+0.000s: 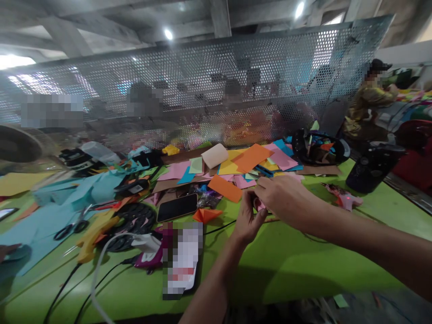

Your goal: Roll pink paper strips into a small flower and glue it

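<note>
My left hand (249,220) is closed, its thumb and fingers curled around a small pink paper piece (259,204). Over it from the right comes my right hand (281,194), fingers bent and pressed together at the same piece. Most of the pink paper is hidden by the fingers. A thin orange-brown strip (272,219) shows just under the hands. Close to their left lie a folded orange paper shape (207,215) and an orange paper sheet (225,188). Behind them, a blue cutter-like tool (263,170) rests among coloured papers (253,158).
On the green table (286,270) are a dark phone (177,207), a lit phone (185,258), a purple-and-white glue gun (151,254), a yellow glue gun (96,234) with cords, scissors (71,225), a pink figure (346,198) and a black tumbler (373,166). A perforated metal screen (202,94) stands behind. A person (367,103) sits at right.
</note>
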Tool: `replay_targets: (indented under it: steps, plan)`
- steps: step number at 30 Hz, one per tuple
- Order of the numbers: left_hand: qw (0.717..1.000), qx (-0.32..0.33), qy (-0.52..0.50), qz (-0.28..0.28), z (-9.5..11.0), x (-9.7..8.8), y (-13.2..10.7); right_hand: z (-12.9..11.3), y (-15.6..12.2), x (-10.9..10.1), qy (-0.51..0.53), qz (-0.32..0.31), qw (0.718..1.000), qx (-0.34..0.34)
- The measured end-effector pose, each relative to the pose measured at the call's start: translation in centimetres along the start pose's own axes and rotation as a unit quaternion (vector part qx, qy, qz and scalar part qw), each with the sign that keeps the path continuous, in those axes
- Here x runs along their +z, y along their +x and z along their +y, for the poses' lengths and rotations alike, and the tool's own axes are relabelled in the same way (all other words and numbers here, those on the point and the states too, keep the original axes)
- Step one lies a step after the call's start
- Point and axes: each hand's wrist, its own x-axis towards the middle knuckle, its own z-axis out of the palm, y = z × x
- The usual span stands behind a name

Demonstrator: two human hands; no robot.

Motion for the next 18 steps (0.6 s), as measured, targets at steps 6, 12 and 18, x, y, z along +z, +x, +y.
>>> replay_targets:
  steps: [6, 12, 18]
  plan:
    - [1.0, -0.001, 0.0, -0.014, -0.2, -0.1, -0.1, 0.6, 0.1, 0.2, 0.027, -0.005, 1.0, -0.015]
    - [0.997, -0.038, -0.062, 0.013, -1.1, 0.1, -0.1, 1.9, 0.5, 0.6, 0.071, 0.007, 0.997, -0.002]
    - [0.978, -0.089, -0.186, 0.042, -1.9, 0.6, 0.3, 3.5, 0.7, 1.7, 0.181, 0.102, 0.978, 0.006]
